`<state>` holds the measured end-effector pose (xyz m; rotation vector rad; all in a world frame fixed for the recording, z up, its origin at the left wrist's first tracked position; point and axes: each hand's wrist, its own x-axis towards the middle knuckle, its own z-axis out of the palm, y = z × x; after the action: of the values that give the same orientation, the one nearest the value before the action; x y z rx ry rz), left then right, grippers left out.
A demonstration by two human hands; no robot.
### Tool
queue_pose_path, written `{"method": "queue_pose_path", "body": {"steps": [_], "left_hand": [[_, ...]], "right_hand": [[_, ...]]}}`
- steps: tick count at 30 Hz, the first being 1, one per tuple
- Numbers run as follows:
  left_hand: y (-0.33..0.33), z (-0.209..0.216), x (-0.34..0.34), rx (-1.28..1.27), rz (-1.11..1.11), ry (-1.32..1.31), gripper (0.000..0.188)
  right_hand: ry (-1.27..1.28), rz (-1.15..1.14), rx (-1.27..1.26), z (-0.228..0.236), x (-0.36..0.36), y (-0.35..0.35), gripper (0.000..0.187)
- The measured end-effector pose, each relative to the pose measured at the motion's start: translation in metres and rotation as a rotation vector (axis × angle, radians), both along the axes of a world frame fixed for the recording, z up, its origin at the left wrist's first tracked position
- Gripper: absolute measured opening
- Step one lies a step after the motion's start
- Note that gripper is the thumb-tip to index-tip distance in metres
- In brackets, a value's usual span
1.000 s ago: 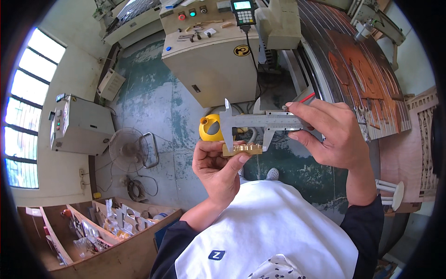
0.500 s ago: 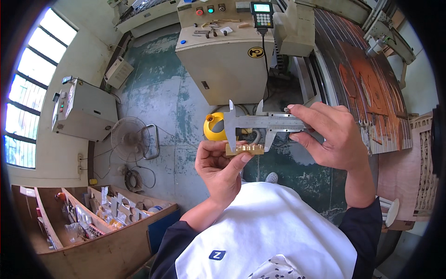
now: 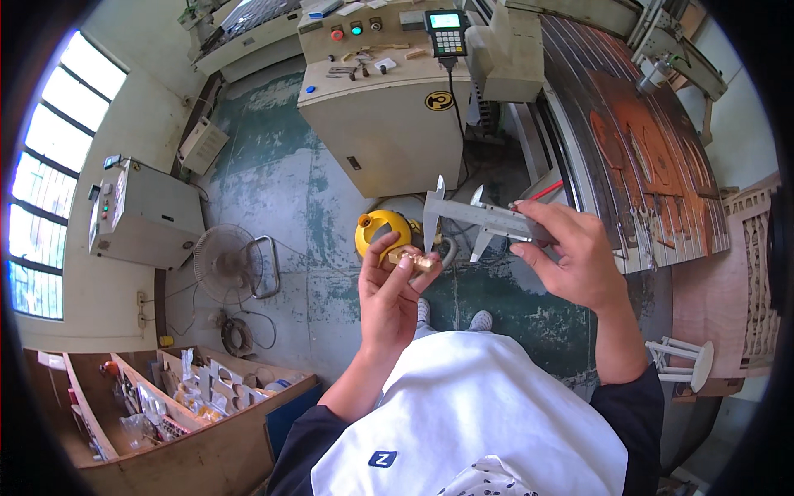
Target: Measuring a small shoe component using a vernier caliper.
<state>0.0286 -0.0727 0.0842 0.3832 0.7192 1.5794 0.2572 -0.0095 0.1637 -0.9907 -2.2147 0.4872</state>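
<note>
Between the thumb and fingers of my left hand (image 3: 389,298) is a small golden block (image 3: 418,261) with a bumpy, shaped side. It looks like brass, though its material is hard to be sure of. My right hand (image 3: 571,252) grips a metal vernier caliper (image 3: 492,219) by its beam, thumb below and fingers above. The caliper tilts, its jaws spread and pointing down to the left. One long jaw tip hangs close to the block's upper edge; whether they touch I cannot tell. The other jaw stands apart from the block.
Beyond my hands stand a yellow vacuum-like machine (image 3: 376,231) and a beige control cabinet (image 3: 389,132) with a keypad. A slatted machine bed (image 3: 579,74) carrying reddish boards lies to the right. At left are a floor fan (image 3: 227,260) and a wooden compartment box (image 3: 182,450). A white stool (image 3: 699,366) stands at lower right.
The caliper jaws have come off the block, and the caliper now tilts. My left hand has turned the block to a slant. The view has shifted slightly.
</note>
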Motion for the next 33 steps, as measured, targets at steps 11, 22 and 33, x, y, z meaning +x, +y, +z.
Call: {"method": "queue_pose_path", "body": {"steps": [11,22,33], "left_hand": [[0.007,-0.017,0.022,0.157,-0.273,-0.090,0.034],[0.010,0.002,0.042,0.124,-0.319,0.089,0.034],[0.013,0.014,0.047,0.112,-0.229,0.180,0.010]], "right_hand": [[0.001,-0.065,-0.052,-0.014,0.016,-0.016,0.043],[-0.101,-0.080,0.030,-0.007,0.022,-0.027,0.045],[-0.103,-0.069,0.061,-0.006,0.022,-0.031,0.045]]}}
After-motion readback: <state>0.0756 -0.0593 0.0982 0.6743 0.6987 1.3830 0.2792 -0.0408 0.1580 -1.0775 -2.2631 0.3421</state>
